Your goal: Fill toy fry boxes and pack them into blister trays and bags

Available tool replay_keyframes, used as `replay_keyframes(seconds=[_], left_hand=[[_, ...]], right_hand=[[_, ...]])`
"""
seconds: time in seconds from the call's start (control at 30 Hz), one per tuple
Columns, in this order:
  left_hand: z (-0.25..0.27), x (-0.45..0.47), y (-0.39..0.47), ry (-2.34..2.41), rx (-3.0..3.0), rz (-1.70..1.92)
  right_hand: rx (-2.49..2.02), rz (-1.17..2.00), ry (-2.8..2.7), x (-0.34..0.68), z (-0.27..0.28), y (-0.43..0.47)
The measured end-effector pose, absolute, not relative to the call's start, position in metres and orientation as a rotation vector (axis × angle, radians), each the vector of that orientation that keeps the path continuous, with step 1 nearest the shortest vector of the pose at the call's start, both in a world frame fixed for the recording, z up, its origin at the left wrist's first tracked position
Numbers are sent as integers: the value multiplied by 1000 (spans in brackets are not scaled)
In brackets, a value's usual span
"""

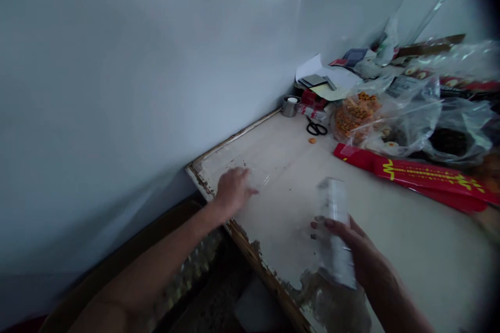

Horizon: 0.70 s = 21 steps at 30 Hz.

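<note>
My right hand is closed around a long, whitish, see-through box-like piece, perhaps clear plastic. It is tilted above the near part of the worn white tabletop, and blur hides its details. Over the table's left corner is my left hand, smeared by motion. Its thumb sticks out to the right, while the other fingers are too blurred to read. Just right of it, faint shiny streaks show on the tabletop.
Black-handled scissors and a metal cup lie toward the wall. A red packet with yellow print is at right, before clear bags of food. Papers are piled behind. The table edge is chipped.
</note>
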<state>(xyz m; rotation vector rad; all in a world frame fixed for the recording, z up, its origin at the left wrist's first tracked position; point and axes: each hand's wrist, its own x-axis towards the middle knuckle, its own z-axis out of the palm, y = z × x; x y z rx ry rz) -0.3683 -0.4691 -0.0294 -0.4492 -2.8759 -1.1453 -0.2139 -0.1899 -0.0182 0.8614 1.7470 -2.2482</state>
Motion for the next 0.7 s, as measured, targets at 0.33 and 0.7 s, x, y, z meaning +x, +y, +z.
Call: replay_keyframes(seconds=[0.33, 0.7], left_hand=[[-41, -334, -480, -2865, -431, -840], [-34, -289, -361, -1647, 313, -3264]], right_hand=[[581, -2147, 1948, -237, 0, -234], [651, -1419, 2873, -232, -15, -234]])
